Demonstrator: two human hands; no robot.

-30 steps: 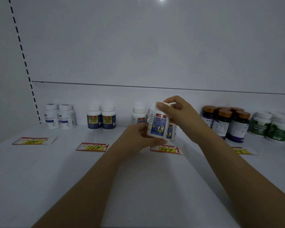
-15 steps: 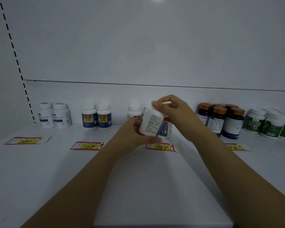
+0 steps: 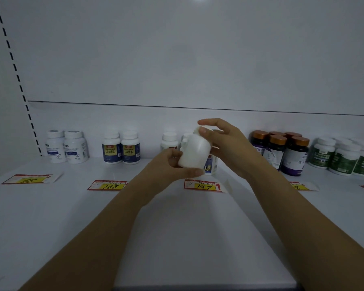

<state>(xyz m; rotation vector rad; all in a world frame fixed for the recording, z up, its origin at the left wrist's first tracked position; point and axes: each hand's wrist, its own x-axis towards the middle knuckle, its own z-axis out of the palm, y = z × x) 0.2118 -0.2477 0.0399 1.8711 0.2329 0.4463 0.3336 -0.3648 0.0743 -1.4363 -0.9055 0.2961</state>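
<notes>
A white pill bottle (image 3: 194, 151) is held above the white shelf (image 3: 177, 227), tilted to the right, its plain white side toward me. My left hand (image 3: 172, 164) grips its lower part, thumb under the base. My right hand (image 3: 225, 143) pinches the white cap at the top with thumb and fingers. Behind the held bottle stands another bottle with a blue label (image 3: 210, 164), mostly hidden. A price tag reading 147 (image 3: 203, 185) lies on the shelf just below.
Along the back wall stand two white bottles (image 3: 66, 147), two blue-labelled bottles (image 3: 121, 148), a white bottle (image 3: 169, 140), several dark bottles with copper caps (image 3: 282, 152) and several green-labelled bottles (image 3: 343, 156). More price tags (image 3: 108, 185) lie along the shelf.
Both hands have turned the bottle: its blue label faced me before, then its printed side, and now only plain white shows. It also tilts more.
</notes>
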